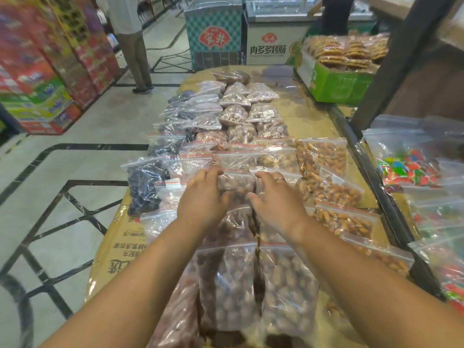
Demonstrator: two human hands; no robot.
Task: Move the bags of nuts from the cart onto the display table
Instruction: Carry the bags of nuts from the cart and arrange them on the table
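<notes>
Left hand (203, 197): grips the left side of a clear bag of nuts (236, 184), fingers curled over its far zip edge and thumb on the near side.
Right hand (275, 199): grips the right side of the same bag, fingers curled over the far edge; a ring (279, 179) sits on one finger.
Bag of nuts: held between the two hands over the middle of the surface, with other bags all around it. It may be resting on the bags beneath, but the blur hides that.
Near bags (233, 285): two long bags of brown nuts lie side by side between the forearms, touching each other.
Right column (324, 156): bags of orange-brown nuts, overlapping down the right side of the surface.
Left column (145, 187): bags of dark, almost black contents along the left edge.
Far rows (261, 113): more clear bags in rows beyond the hands — one carries a small label.
Surface (118, 247): covered in flattened cardboard with printed characters.
Green box (339, 81): at the far right corner of the surface, filled with packed brown snacks.
Candy bags (411, 169): bright sweets in clear bags on a shelf to the right, beyond a dark rail.
Background: two freezers (213, 33) past the far end, a person (133, 46) standing on the tiled floor, stacked cartons (37, 71) at the left.
</notes>
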